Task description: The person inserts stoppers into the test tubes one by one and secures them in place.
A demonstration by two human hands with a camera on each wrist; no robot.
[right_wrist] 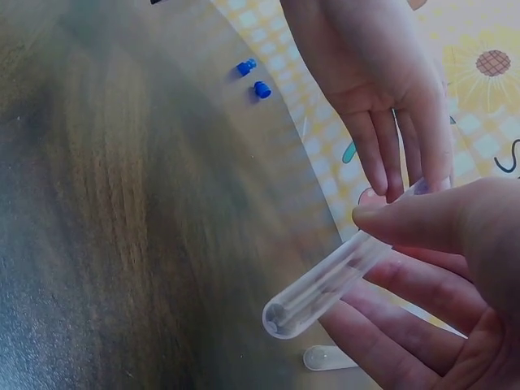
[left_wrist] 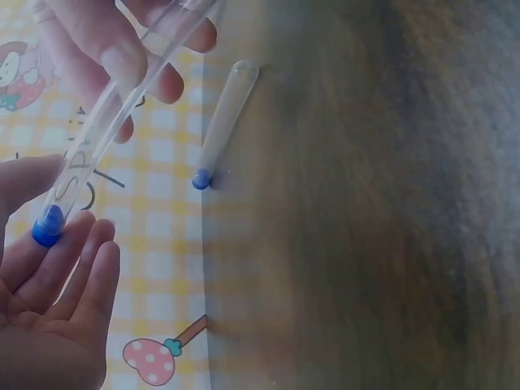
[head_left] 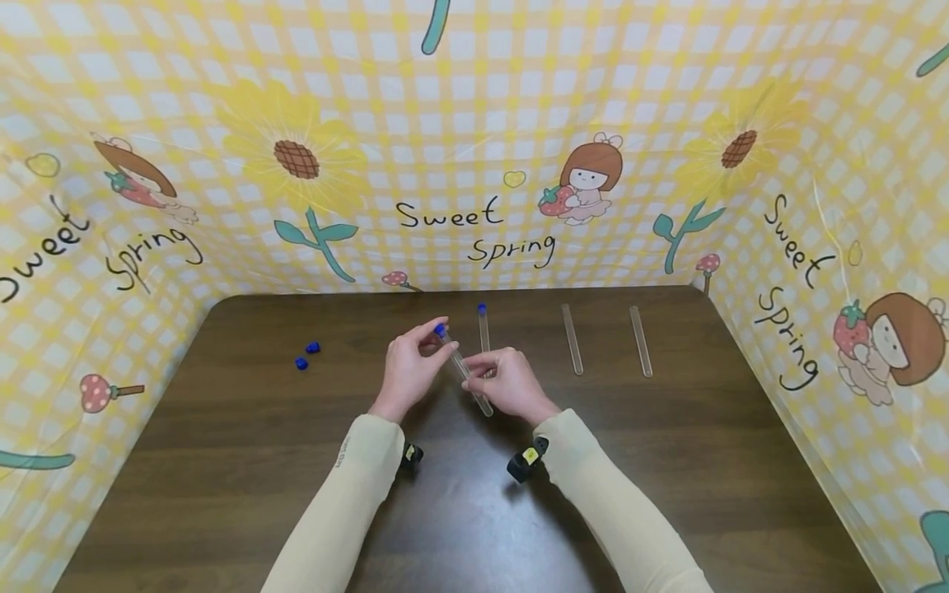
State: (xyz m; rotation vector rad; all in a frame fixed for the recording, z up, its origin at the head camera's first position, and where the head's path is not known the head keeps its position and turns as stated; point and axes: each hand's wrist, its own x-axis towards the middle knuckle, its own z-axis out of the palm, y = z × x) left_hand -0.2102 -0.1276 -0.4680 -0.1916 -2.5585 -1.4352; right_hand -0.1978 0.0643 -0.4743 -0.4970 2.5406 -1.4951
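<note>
A clear test tube (head_left: pixel 482 403) slants between both hands, its rounded end pointing down toward me. My right hand (head_left: pixel 511 383) pinches it around the middle between thumb and fingers. At its upper end a blue stopper (head_left: pixel 441 330) sits in the mouth, and my left hand (head_left: pixel 410 366) holds it there. The left wrist view shows that stopper (left_wrist: pixel 47 229) between the thumb and fingers, its narrower part inside the glass. Through the right wrist camera the tube (right_wrist: pixel 305 305) looks empty. Behind the right hand lies another test tube (head_left: pixel 484 329) with a blue stopper, partly hidden.
Two test tubes without stoppers, one (head_left: pixel 572 342) nearer and one (head_left: pixel 641 342) farther right, lie on the dark wooden table (head_left: pixel 222 461). Two loose blue stoppers (head_left: pixel 313 347) (head_left: pixel 301 363) lie at the left. A yellow checked cloth (head_left: pixel 460 107) surrounds the table's back and sides.
</note>
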